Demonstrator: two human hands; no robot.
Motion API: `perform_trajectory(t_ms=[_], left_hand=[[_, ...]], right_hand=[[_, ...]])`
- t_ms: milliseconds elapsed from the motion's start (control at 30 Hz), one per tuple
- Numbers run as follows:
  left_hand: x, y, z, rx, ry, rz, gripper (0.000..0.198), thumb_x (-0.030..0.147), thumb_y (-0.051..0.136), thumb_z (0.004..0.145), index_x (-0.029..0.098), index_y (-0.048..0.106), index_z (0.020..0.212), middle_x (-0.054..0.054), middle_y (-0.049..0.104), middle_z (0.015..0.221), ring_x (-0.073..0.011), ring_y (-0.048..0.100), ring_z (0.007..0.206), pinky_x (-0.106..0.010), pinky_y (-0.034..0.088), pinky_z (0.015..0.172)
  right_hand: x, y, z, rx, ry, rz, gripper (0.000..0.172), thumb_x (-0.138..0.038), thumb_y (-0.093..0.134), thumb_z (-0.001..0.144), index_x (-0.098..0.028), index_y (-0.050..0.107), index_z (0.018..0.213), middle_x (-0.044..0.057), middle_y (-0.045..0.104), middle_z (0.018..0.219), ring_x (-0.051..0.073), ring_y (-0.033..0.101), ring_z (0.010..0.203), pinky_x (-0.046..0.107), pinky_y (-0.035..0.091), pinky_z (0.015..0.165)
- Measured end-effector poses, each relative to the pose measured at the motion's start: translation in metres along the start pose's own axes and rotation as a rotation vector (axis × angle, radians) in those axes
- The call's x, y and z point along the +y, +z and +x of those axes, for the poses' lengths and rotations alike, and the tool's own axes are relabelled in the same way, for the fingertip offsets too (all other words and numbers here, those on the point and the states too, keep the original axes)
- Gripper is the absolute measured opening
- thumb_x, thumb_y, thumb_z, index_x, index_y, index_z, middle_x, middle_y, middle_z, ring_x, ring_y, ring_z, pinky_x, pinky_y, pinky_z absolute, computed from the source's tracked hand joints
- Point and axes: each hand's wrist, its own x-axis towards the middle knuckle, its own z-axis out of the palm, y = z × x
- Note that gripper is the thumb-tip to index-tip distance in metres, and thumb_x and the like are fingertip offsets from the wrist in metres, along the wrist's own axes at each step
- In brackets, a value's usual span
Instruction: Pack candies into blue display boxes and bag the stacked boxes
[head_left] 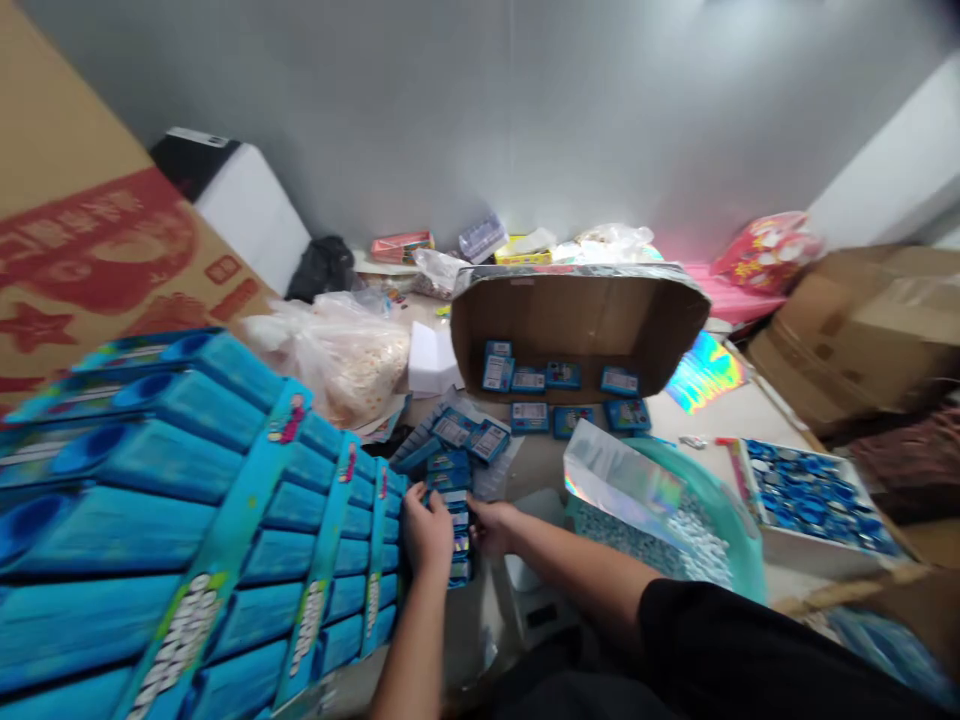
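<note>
Seemingly flanking, with left hand [430, 527] and right hand [492, 523], a row of small blue packs [459, 571]; cannot tell if gripping. Lined up only partly, judging by loose packs [529, 416] beyond, in and before the open carton [574, 310].

There are two hands [430, 528], one teal basin [742, 515] and at least eight blue packs [529, 416].

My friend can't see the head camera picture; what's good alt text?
A person's left hand and right hand are at a row of small blue boxes, beside stacked blue cartons. Beyond, more lie in and before an open cardboard box; a teal basin is at right.
</note>
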Motion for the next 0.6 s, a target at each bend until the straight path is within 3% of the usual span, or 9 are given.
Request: perform_trajectory(t_ms=[67,133,200,267,300,333,400,500,600], left_hand=[[0.010,-0.006,-0.008,-0.037,0.041,-0.059,0.037,0.033,0.051,0.093,0.011,0.054,0.122,-0.023,0.061,0.123,-0.0353,0.057,0.124,-0.061,0.045,0.103],[0.020,-0.015,-0.025,-0.108,0.131,-0.145,0.043,0.040,0.051,0.092,0.012,0.052,0.125,-0.025,0.052,0.138,-0.0349,0.041,0.141,-0.061,0.032,0.115],[0.029,-0.025,-0.051,-0.230,0.222,-0.244,0.044,0.047,0.049,0.091,0.015,0.056,0.121,-0.022,0.054,0.139,-0.0321,0.041,0.141,-0.056,0.029,0.119],[0.034,-0.031,-0.079,-0.389,0.269,-0.329,0.045,0.054,0.051,0.088,0.018,0.062,0.114,-0.018,0.062,0.129,-0.0318,0.052,0.132,-0.054,0.035,0.117],[0.036,-0.031,-0.093,-0.465,0.272,-0.362,0.046,0.056,0.052,0.087,0.019,0.064,0.111,-0.017,0.065,0.124,-0.0317,0.057,0.126,-0.054,0.038,0.114],[0.038,-0.029,-0.105,-0.531,0.258,-0.389,0.046,0.057,0.054,0.087,0.020,0.065,0.111,-0.016,0.067,0.121,-0.0315,0.062,0.120,-0.055,0.042,0.111],[0.045,-0.020,-0.122,-0.616,0.188,-0.431,0.049,0.057,0.055,0.087,0.020,0.061,0.119,-0.017,0.067,0.122,-0.0307,0.067,0.111,-0.056,0.048,0.103],[0.065,-0.006,-0.133,-0.676,0.045,-0.509,0.069,0.060,0.059,0.086,0.019,0.044,0.139,-0.022,0.061,0.133,-0.0313,0.068,0.110,-0.054,0.054,0.094],[0.100,-0.010,-0.135,-0.761,-0.015,-0.628,0.080,0.068,0.069,0.074,0.018,0.053,0.134,-0.021,0.064,0.131,-0.0334,0.065,0.118,-0.049,0.054,0.097]], right_hand=[[-0.008,-0.008,-0.027,0.076,-0.077,-0.071,0.018,-0.033,0.061,0.095,-0.015,0.062,0.090,-0.003,0.058,0.068,0.012,0.057,0.057,0.027,0.053,0.057],[-0.017,-0.037,-0.064,0.162,-0.210,-0.131,0.011,-0.026,0.065,0.089,-0.018,0.065,0.097,0.003,0.065,0.086,0.018,0.065,0.081,0.036,0.056,0.079],[-0.024,-0.084,-0.106,0.255,-0.399,-0.247,0.022,-0.020,0.070,0.083,-0.023,0.068,0.105,0.007,0.065,0.116,0.023,0.057,0.116,0.042,0.043,0.107],[-0.029,-0.138,-0.141,0.494,-0.693,-0.725,0.039,-0.021,0.071,0.081,-0.023,0.066,0.120,0.014,0.057,0.135,0.032,0.045,0.132,0.054,0.027,0.116],[-0.030,-0.163,-0.153,0.622,-0.699,-0.904,0.044,-0.020,0.073,0.079,-0.021,0.065,0.123,0.017,0.056,0.138,0.037,0.042,0.134,0.061,0.021,0.116],[-0.032,-0.185,-0.161,0.662,-0.663,-1.044,0.035,-0.018,0.070,0.081,-0.018,0.068,0.116,0.019,0.061,0.129,0.039,0.048,0.128,0.065,0.020,0.113],[-0.036,-0.210,-0.169,0.643,-0.596,-1.179,0.014,-0.014,0.060,0.088,-0.013,0.072,0.095,0.019,0.071,0.103,0.036,0.062,0.106,0.064,0.031,0.106],[-0.048,-0.205,-0.173,0.511,-0.651,-1.187,0.024,-0.010,0.049,0.094,-0.013,0.068,0.080,0.012,0.071,0.080,0.026,0.066,0.081,0.044,0.047,0.089],[-0.062,-0.168,-0.187,0.415,-0.755,-1.152,0.019,-0.015,0.052,0.095,-0.017,0.067,0.083,0.005,0.071,0.080,0.019,0.065,0.077,0.029,0.048,0.073]])
